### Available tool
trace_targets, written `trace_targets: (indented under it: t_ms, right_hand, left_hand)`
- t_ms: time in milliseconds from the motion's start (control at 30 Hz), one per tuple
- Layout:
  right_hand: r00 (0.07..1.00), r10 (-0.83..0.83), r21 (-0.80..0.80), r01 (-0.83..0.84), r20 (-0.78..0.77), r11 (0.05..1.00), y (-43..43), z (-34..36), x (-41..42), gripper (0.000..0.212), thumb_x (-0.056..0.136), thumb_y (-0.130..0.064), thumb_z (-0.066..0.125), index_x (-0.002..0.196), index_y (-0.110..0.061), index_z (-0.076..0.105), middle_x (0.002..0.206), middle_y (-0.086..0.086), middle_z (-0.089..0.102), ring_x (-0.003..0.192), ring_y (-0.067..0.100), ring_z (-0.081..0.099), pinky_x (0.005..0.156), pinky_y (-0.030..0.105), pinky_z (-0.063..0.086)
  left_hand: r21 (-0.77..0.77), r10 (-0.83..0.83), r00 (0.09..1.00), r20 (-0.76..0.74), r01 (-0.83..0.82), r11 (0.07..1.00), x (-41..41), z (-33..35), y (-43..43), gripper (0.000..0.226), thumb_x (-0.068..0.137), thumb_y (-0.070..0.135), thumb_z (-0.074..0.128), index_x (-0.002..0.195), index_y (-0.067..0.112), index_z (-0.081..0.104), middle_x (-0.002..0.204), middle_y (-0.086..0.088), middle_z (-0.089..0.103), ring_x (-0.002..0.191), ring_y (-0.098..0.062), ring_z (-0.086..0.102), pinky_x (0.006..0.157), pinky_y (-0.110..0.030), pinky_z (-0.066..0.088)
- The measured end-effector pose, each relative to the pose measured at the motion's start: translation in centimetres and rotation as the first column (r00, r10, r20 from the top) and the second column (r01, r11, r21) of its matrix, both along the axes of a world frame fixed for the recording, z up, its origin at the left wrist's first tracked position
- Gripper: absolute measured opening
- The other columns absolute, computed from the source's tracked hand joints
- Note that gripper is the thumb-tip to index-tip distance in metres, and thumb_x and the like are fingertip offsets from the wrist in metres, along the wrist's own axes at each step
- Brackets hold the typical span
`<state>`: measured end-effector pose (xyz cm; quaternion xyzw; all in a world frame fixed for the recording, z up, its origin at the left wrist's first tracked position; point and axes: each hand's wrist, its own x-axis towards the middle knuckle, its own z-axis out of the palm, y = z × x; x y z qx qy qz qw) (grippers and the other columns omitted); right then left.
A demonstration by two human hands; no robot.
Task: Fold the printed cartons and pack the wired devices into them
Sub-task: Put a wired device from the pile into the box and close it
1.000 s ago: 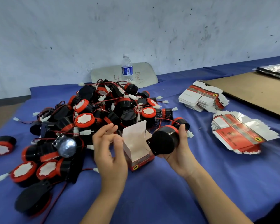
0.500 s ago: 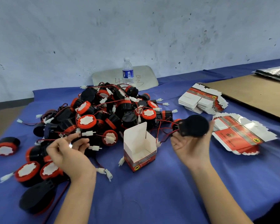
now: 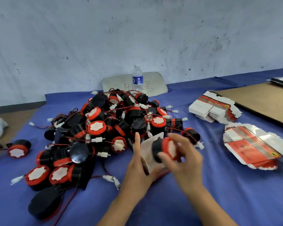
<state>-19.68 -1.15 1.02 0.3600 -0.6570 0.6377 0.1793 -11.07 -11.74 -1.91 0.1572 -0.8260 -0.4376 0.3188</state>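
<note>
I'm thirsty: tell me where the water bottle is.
In the head view, the water bottle stands upright at the far middle of the table, just behind the pile of wired devices and in front of a grey board by the wall.

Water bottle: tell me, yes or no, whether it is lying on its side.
No, the water bottle stands upright, cap at the top, behind the pile of wired devices.
</note>
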Motion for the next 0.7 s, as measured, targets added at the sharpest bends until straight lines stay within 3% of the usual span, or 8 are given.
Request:
trace_targets:
  t_ms: [67, 133, 267, 333, 433, 567, 633, 700]
  right_hand:
    - [0.987, 0.007, 0.178, 0.022, -0.159, 0.984, -1.0, -0.6, 0.8, 0.041, 0.071, -0.048, 0.067, 0.101, -0.021, 0.065, 0.095, -0.011, 0.065, 0.077, 0.004, 0.059, 0.064, 0.018, 0.049]
    - [0.965, -0.033, 0.255, 0.102, -0.262, 0.961, -1.4, -0.8, 0.9, 0.04, 0.073, -0.045, 0.071, 0.095, -0.012, 0.067, 0.096, -0.002, 0.066, 0.076, 0.013, 0.063, 0.058, 0.025, 0.05]
    - [0.957, -0.056, 0.28, 0.14, -0.286, 0.95, -1.2, -1.0, 0.8, 0.036, 0.072, -0.042, 0.073, 0.091, -0.011, 0.066, 0.095, -0.001, 0.068, 0.071, 0.017, 0.065, 0.055, 0.028, 0.051]
    - [0.958, -0.017, 0.293, 0.104, -0.285, 0.95, -1.2, -1.1, 0.8, 0.035, 0.075, -0.042, 0.07, 0.089, -0.011, 0.069, 0.098, 0.0, 0.069, 0.074, 0.019, 0.067, 0.055, 0.029, 0.054]
    - [0.959, 0.057, 0.308, 0.033, -0.279, 0.951, -1.1, -1.2, 0.7, 0.023, 0.08, -0.033, 0.069, 0.086, -0.011, 0.074, 0.099, -0.001, 0.071, 0.074, 0.019, 0.069, 0.057, 0.032, 0.056]
    - [0.983, 0.149, 0.231, -0.121, -0.107, 0.965, -0.6, -0.9, 0.2, 0.012, 0.085, -0.02, 0.064, 0.087, -0.016, 0.075, 0.098, -0.007, 0.071, 0.084, 0.005, 0.066, 0.072, 0.019, 0.052]
    - [0.998, 0.063, 0.081, -0.064, 0.018, 0.995, -0.4, -0.5, -0.3, 0.011, 0.088, -0.023, 0.059, 0.084, -0.028, 0.068, 0.081, -0.011, 0.067, 0.069, 0.003, 0.06, 0.063, 0.009, 0.042]
    - [0.968, -0.044, 0.012, 0.043, 0.248, 0.999, -0.2, -0.5, -1.0, 0.009, 0.091, -0.032, 0.053, 0.085, -0.038, 0.056, 0.067, -0.007, 0.065, 0.06, 0.007, 0.056, 0.056, 0.014, 0.04]
  left_hand:
    - [-0.014, -0.002, 1.0, -0.002, 0.002, 1.0, 0.1, 0.0, -0.2, 0.116, 0.064, 0.051, 0.075, 0.13, 0.072, -0.017, 0.125, 0.034, 0.049, 0.107, 0.013, 0.054, 0.085, -0.008, 0.046]
    - [-0.033, 0.028, 1.0, -0.001, -0.028, 0.999, 0.2, -0.2, -0.3, 0.122, 0.068, 0.026, 0.079, 0.131, 0.073, -0.014, 0.116, 0.029, 0.056, 0.096, 0.008, 0.059, 0.077, -0.011, 0.05]
    - [-0.073, 0.024, 1.0, -0.017, -0.025, 0.997, 0.2, -0.4, -0.6, 0.119, 0.072, 0.008, 0.079, 0.134, 0.073, 0.001, 0.136, 0.015, 0.049, 0.118, 0.007, 0.051, 0.091, -0.018, 0.049]
    - [-0.116, 0.008, 1.0, -0.027, -0.011, 0.993, 0.3, -0.5, -0.5, 0.113, 0.072, 0.006, 0.078, 0.136, 0.07, 0.011, 0.139, 0.015, 0.044, 0.122, 0.011, 0.045, 0.095, -0.013, 0.045]
    - [-0.17, 0.004, 0.997, -0.076, -0.017, 0.985, 0.3, -0.2, -0.2, 0.086, 0.072, 0.003, 0.079, 0.131, 0.051, 0.04, 0.132, 0.006, 0.047, 0.12, 0.005, 0.048, 0.098, -0.019, 0.045]
    - [-0.161, -0.004, 0.996, -0.084, -0.01, 0.987, 0.4, 0.7, 0.3, 0.05, 0.071, 0.03, 0.079, 0.115, 0.033, 0.055, 0.122, 0.003, 0.051, 0.113, 0.001, 0.053, 0.093, -0.014, 0.043]
    - [-0.169, 0.019, 0.998, -0.052, -0.028, 0.985, 0.5, 0.9, 0.4, 0.051, 0.071, 0.049, 0.074, 0.113, 0.027, 0.058, 0.122, 0.006, 0.05, 0.111, 0.003, 0.051, 0.09, -0.007, 0.039]
    - [-0.187, 0.036, 0.999, -0.023, -0.04, 0.982, 0.6, 0.9, 0.5, 0.053, 0.071, 0.051, 0.072, 0.115, 0.024, 0.059, 0.124, 0.008, 0.048, 0.112, 0.004, 0.048, 0.09, -0.003, 0.036]
